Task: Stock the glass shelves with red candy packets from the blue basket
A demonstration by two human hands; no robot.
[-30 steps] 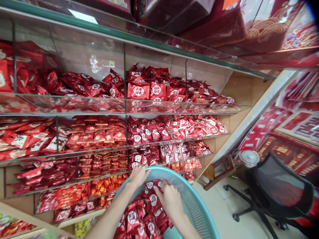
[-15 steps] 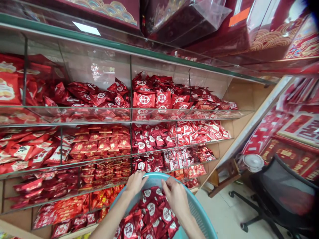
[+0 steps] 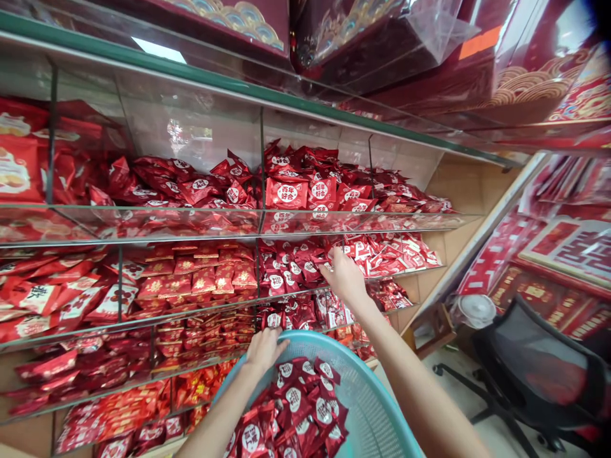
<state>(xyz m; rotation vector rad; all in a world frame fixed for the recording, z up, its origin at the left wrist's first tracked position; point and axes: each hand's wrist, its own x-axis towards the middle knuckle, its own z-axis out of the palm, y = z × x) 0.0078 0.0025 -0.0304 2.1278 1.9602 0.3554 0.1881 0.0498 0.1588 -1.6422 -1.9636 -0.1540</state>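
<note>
My left hand [image 3: 264,348] grips the far rim of a teal plastic basket [image 3: 367,401] that holds several dark red candy packets [image 3: 291,413]. My right hand [image 3: 344,275] is raised off the basket and reaches into the glass shelf compartment at mid height, its fingers curled among the dark red packets with round white labels [image 3: 291,270]. Whether those fingers hold a packet is hidden.
Glass shelves [image 3: 143,222] with upright glass dividers [image 3: 260,210] fill the wall, piled with red packets. Large red gift boxes [image 3: 429,57] sit on top. A black office chair [image 3: 539,369], a small white fan [image 3: 472,310] and a wooden stool [image 3: 429,334] stand at the right.
My right hand has left the basket and risen up to the middle shelf. The left hand stays on the basket rim. The view has tilted slightly upward.
</note>
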